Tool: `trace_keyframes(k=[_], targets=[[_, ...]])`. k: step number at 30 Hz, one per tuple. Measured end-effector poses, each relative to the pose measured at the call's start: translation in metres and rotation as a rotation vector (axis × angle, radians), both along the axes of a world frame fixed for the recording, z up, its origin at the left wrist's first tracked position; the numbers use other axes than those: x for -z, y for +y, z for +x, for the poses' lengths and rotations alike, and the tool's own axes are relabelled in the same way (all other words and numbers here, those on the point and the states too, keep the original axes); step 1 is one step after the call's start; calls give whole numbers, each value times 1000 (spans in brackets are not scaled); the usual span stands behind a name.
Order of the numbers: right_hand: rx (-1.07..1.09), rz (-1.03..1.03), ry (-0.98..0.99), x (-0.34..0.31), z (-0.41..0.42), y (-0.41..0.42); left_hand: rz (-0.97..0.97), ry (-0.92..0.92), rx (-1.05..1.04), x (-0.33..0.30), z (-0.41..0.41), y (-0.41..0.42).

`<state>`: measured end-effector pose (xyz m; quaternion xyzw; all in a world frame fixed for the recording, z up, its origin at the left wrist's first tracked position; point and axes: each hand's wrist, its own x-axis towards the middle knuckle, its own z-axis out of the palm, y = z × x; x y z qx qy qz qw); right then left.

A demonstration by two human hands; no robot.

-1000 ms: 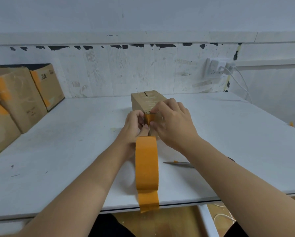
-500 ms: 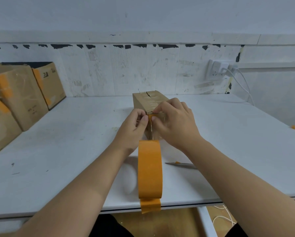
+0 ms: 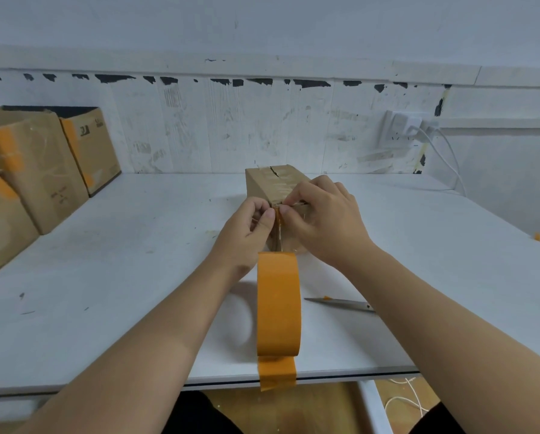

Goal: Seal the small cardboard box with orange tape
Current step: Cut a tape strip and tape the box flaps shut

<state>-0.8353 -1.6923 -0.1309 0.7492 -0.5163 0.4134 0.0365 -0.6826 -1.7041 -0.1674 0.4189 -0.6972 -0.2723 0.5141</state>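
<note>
— What's over on the left of the frame?

— Three bigger cardboard boxes stacked against the wall, each with patches of orange tape. They sit on the same white table as everything else.

— And the small one?

— The small cardboard box stands at the centre of the frame, a little above the middle. Plain brown, with a dark tear in its top and a split running down the near face.

— What are the hands doing?

— Both meet at the box's near top edge. The left hand comes in from the lower left, fingers curled, thumb tip pinching a small bit of orange tape at the seam. The right hand reaches in from the lower right, its fingers bent over the box corner and pinching the same bit of tape from the other side.

— The roll?

— The orange tape roll stands on edge just below the hands, its loose end hanging over the table's near rim.

— Anything further right?

— A blade tool lying flat beside the roll, partly under the right forearm. A wall socket at the upper right.
</note>
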Motion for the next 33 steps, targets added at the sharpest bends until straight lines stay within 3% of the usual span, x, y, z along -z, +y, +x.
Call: trace_keyframes(k=[15,28,33], targets=[[90,-21,85,4,7,2,-2,-59,-57,-3,-2,3],[-64,83,122,-10,-8,16,-64,10,-53,-3,0,5],[-121,113,63,-19,-6,20,-108,-58,-97,-1,6,1]])
